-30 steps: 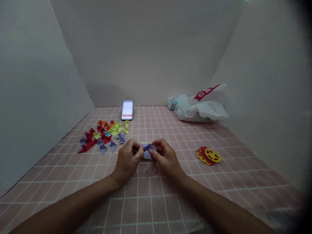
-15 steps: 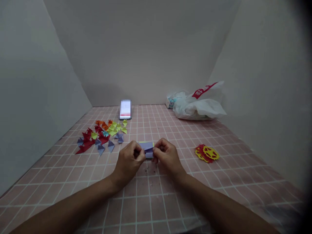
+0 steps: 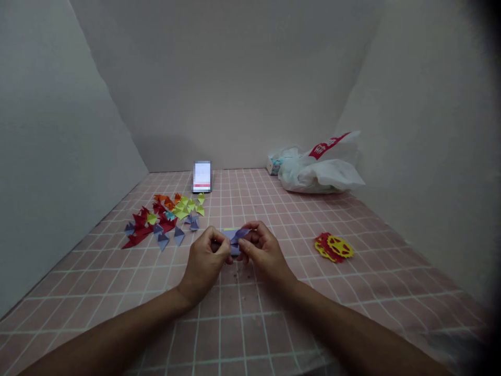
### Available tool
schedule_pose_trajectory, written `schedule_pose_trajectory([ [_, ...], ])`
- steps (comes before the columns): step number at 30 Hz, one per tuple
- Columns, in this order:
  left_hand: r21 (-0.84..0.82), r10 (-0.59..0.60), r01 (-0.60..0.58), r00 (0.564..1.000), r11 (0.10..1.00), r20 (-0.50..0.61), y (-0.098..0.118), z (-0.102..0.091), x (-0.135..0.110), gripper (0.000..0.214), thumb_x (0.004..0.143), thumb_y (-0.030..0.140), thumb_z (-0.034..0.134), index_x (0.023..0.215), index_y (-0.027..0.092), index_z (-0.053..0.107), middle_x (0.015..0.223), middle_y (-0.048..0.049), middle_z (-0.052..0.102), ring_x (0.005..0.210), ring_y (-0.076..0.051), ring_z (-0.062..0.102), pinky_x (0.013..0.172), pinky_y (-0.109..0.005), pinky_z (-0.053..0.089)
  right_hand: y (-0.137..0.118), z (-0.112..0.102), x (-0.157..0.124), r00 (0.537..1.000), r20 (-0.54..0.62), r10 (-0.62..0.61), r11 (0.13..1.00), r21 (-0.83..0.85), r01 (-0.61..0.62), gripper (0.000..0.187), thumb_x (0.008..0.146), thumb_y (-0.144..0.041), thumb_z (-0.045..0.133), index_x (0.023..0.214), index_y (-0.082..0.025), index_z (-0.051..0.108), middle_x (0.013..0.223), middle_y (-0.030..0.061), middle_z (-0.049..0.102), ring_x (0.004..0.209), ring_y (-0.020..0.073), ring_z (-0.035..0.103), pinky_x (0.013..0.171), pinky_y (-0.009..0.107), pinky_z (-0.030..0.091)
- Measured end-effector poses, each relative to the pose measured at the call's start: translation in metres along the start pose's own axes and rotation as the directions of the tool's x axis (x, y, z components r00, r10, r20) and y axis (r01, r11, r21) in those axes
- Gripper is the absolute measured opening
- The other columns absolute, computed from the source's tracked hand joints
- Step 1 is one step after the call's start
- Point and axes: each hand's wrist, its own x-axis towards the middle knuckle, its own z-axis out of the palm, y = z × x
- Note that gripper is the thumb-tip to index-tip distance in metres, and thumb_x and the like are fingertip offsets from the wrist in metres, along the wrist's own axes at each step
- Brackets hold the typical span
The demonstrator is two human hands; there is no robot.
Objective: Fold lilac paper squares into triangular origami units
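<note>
A small sheet of purple paper point(image 3: 240, 233) is pinched between both hands at the middle of the table. My left hand point(image 3: 207, 258) grips its left side between thumb and fingers. On the right, the thumb and fingers of my right hand point(image 3: 266, 253) close on the paper, where a corner curls upward. Behind and under it lies a flat purple stack with a yellow edge point(image 3: 229, 229), partly covered by the fingers. Left of my hands is a group of folded paper pieces point(image 3: 180, 210) in red, orange, yellow, blue and purple.
A phone point(image 3: 202, 176) with a lit, blurred screen stands at the back. At the back right, a white plastic bag point(image 3: 319, 172) leans by a small box point(image 3: 273, 164). Red and yellow cut-out discs point(image 3: 340, 247) lie right of my hands. A pink checked cloth point(image 3: 250, 339) covers the table.
My right hand has moved slightly left, closer to my left hand. The paper's right corner, flatter before, now curls up. My left hand has hardly moved.
</note>
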Motion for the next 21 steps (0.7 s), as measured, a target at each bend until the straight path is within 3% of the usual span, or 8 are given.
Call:
schedule_pose_trajectory([
  [4,0.01,0.028,-0.029,0.999,1.0,0.039,0.0005,0.002,-0.0041,0.014,0.08,0.023,0.06,0.07,0.019,0.05,0.058,0.0058,0.056,0.05,-0.011,0.062,0.051,-0.022,0.049,0.0028,-0.0027,0.0014,0.999,-0.015,-0.032,0.999,0.032,0.032,0.028,0.079,-0.029,0.071,0.099,-0.023,0.052,0.06,-0.0099,0.057,0.045,0.0087,0.056,0.046,0.021,0.044],
  [11,-0.079,0.022,-0.014,0.994,0.997,0.105,-0.0056,0.0028,-0.0073,0.012,0.08,0.02,0.06,0.082,0.02,0.048,0.068,0.0064,0.054,0.051,-0.009,0.058,0.049,-0.021,0.049,0.0026,-0.0018,0.001,1.0,-0.019,0.015,0.995,0.095,-0.013,0.026,0.077,-0.03,0.073,0.092,-0.022,0.053,0.059,-0.009,0.058,0.044,0.0086,0.056,0.045,0.021,0.042],
  [21,-0.099,0.044,-0.035,0.995,0.994,0.085,-0.0066,0.0071,-0.0108,0.013,0.082,0.024,0.059,0.083,0.02,0.047,0.074,0.0036,0.052,0.062,-0.012,0.06,0.054,-0.024,0.051,0.0005,0.0006,-0.0003,0.996,-0.053,0.07,0.99,0.126,-0.063,0.022,0.075,-0.028,0.073,0.084,-0.02,0.055,0.065,-0.0054,0.06,0.05,0.0084,0.056,0.052,0.022,0.044],
])
